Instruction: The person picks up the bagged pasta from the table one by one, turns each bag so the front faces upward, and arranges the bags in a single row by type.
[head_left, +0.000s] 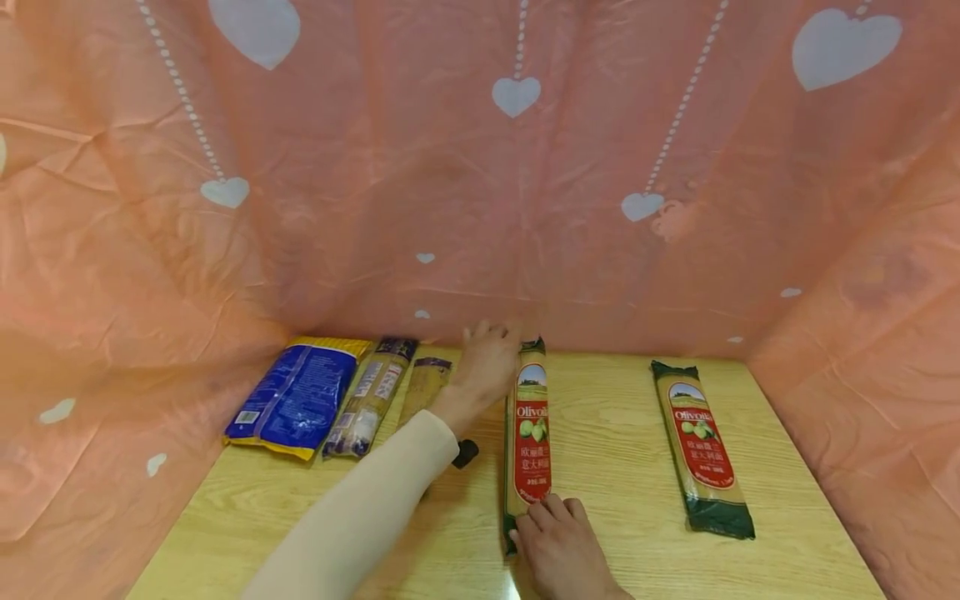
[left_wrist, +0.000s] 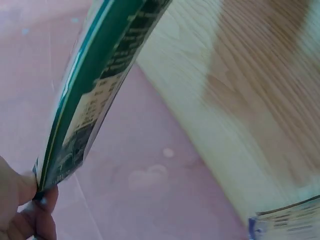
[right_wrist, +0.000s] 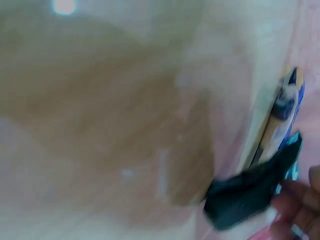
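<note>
A green-ended spaghetti pack (head_left: 532, 425) with a red label stretches lengthwise over the middle of the wooden table. My left hand (head_left: 487, 367) is at its far end, and the left wrist view shows the thumb and fingers (left_wrist: 46, 200) pinching the tip of the spaghetti pack (left_wrist: 87, 110). At the near end, my right hand (head_left: 566, 546) holds the pack's corner. In the right wrist view, curled fingers (right_wrist: 295, 202) grip the dark green end (right_wrist: 240, 200). Part of the far end hides behind the left hand in the head view.
A matching spaghetti pack (head_left: 697, 450) lies to the right. On the left are a blue packet (head_left: 300, 396), a purple-ended noodle packet (head_left: 375, 392) and a narrower packet (head_left: 427, 383), partly behind the left arm. A small black object (head_left: 466, 453) sits beside the sleeve. Pink heart-patterned sheeting (head_left: 517, 208) surrounds the table.
</note>
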